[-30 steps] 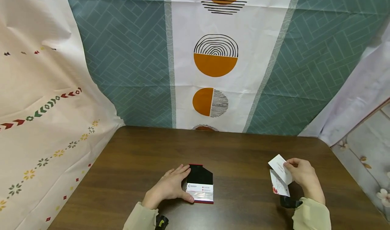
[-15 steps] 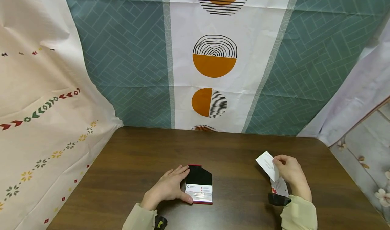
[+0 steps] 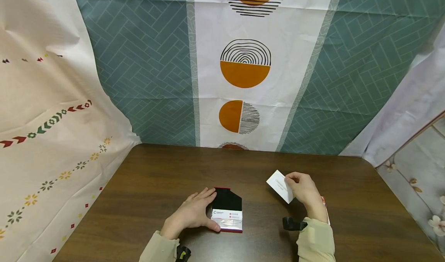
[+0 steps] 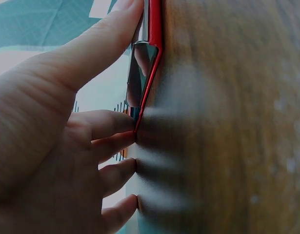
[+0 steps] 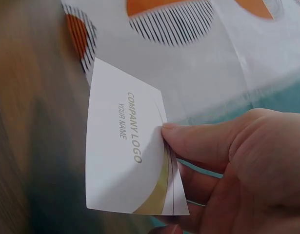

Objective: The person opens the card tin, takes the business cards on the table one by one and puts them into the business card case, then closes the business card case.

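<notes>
My right hand [image 3: 301,188] pinches a white business card [image 3: 279,185] between thumb and fingers, tilted above the table to the right of the card holder. In the right wrist view the card [image 5: 121,146] shows gold lettering and a gold curve near the thumb. The business card holder [image 3: 226,200] lies flipped open, black inside with red edges and a shiny silver pocket. A white printed card [image 3: 226,214] sits in that pocket. My left hand [image 3: 194,213] rests spread at its left side, thumb at the near corner, index finger at the far one.
Another card with a red pattern [image 3: 325,205] lies on the brown wooden table [image 3: 174,165], mostly hidden behind my right wrist. Patterned cloth [image 3: 149,61] hangs along the table's back edge and both sides. A black strap is on each wrist.
My right hand has carried the pinched card left, off the other card and toward the card holder. The left hand and the holder stay in place.
</notes>
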`<action>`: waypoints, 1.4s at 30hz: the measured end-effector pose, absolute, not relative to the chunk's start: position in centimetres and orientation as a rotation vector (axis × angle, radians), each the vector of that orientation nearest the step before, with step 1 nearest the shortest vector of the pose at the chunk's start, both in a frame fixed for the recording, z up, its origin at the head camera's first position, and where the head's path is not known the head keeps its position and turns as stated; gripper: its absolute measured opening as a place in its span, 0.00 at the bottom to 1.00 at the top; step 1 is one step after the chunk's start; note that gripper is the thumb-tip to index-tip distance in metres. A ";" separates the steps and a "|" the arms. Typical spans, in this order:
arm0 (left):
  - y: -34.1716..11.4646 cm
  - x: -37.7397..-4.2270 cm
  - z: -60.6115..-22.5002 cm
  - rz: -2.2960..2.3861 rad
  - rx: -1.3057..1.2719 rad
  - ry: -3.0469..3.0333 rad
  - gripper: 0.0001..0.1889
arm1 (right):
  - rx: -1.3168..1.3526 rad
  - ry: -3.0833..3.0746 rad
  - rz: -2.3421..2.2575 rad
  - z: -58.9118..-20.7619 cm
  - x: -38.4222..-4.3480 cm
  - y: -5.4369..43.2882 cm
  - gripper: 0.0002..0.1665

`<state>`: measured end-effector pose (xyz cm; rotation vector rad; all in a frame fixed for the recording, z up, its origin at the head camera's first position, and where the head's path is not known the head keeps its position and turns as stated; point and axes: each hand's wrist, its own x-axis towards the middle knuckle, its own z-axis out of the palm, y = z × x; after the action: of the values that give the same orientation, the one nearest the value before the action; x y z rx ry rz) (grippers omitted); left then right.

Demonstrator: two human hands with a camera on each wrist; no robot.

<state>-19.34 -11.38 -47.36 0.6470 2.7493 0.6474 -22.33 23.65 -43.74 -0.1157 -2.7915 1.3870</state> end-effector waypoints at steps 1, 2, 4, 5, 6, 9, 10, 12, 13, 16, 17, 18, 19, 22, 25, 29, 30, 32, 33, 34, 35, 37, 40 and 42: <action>-11.4 -19.3 -47.3 0.648 0.648 2.749 0.58 | -0.099 -2.794 1.382 -43.7 -22.5 23.1 0.11; -11.4 -19.3 -47.3 0.650 0.648 2.748 0.58 | -0.075 -2.804 1.354 -43.8 -22.6 22.5 0.10; -11.4 -19.3 -47.3 0.648 0.651 2.750 0.58 | -0.026 -2.827 1.303 -43.8 -22.8 21.4 0.09; -11.4 -19.3 -47.4 0.645 0.652 2.751 0.58 | 0.001 -2.837 1.279 -43.8 -22.9 20.9 0.08; -11.4 -19.3 -47.4 0.644 0.652 2.751 0.58 | 0.029 -2.847 1.257 -43.8 -23.0 20.3 0.08; -11.4 -19.3 -47.3 0.639 0.648 2.752 0.58 | 0.095 -2.866 1.206 -43.9 -23.2 18.7 0.06; -11.4 -19.3 -47.3 0.638 0.646 2.751 0.58 | 0.115 -2.871 1.200 -43.9 -23.2 18.2 0.06; -11.4 -19.3 -47.2 0.643 0.644 2.746 0.58 | 0.141 -2.876 1.203 -43.9 -23.3 17.2 0.05; -11.4 -19.3 -47.2 0.642 0.644 2.746 0.58 | 0.152 -2.879 1.206 -44.0 -23.3 16.8 0.05; -11.4 -19.2 -47.2 0.643 0.650 2.744 0.58 | 0.184 -2.885 1.212 -44.0 -23.2 15.7 0.05; -11.4 -19.2 -47.2 0.642 0.654 2.745 0.58 | 0.198 -2.886 1.213 -44.1 -23.1 15.4 0.05; -11.4 -19.2 -47.2 0.639 0.656 2.746 0.58 | 0.214 -2.888 1.210 -44.1 -23.1 15.0 0.05; -11.5 -19.2 -47.2 0.638 0.660 2.748 0.58 | 0.233 -2.889 1.206 -44.1 -23.0 14.8 0.05; -11.5 -19.1 -47.2 0.638 0.665 2.752 0.58 | 0.294 -2.887 1.187 -44.1 -22.9 14.0 0.06; -11.4 -19.2 -47.2 0.638 0.662 2.754 0.58 | 0.345 -2.895 1.166 -44.2 -22.8 13.1 0.06; -11.4 -19.3 -47.2 0.635 0.650 2.752 0.58 | 0.410 -2.916 1.148 -44.3 -22.5 11.9 0.06; -11.4 -19.3 -47.3 0.631 0.648 2.752 0.58 | 0.429 -2.925 1.141 -44.4 -22.5 11.5 0.06; -11.4 -19.3 -47.3 0.628 0.644 2.752 0.58 | 0.485 -2.934 1.119 -44.4 -22.4 10.9 0.06; -11.4 -19.4 -47.3 0.627 0.644 2.752 0.58 | 0.513 -2.940 1.107 -44.5 -22.3 10.6 0.06; -11.5 -19.4 -47.3 0.626 0.643 2.751 0.58 | 0.530 -2.951 1.100 -44.5 -22.3 10.3 0.06; -11.5 -19.3 -47.3 0.630 0.647 2.752 0.58 | 0.561 -2.953 1.087 -44.6 -22.2 10.0 0.06; -11.5 -19.3 -47.3 0.647 0.659 2.751 0.58 | 0.611 -2.954 1.072 -44.7 -22.0 9.5 0.07; -11.4 -19.3 -47.1 0.676 0.666 2.747 0.56 | 0.654 -2.968 1.052 -44.7 -21.7 8.9 0.07; -11.4 -19.3 -47.1 0.682 0.662 2.746 0.56 | 0.678 -2.982 1.034 -44.7 -21.5 8.8 0.07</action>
<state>-19.27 -11.41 -47.08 0.6616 2.7460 0.6821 -21.51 8.77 -44.68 0.6779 -2.9821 1.0342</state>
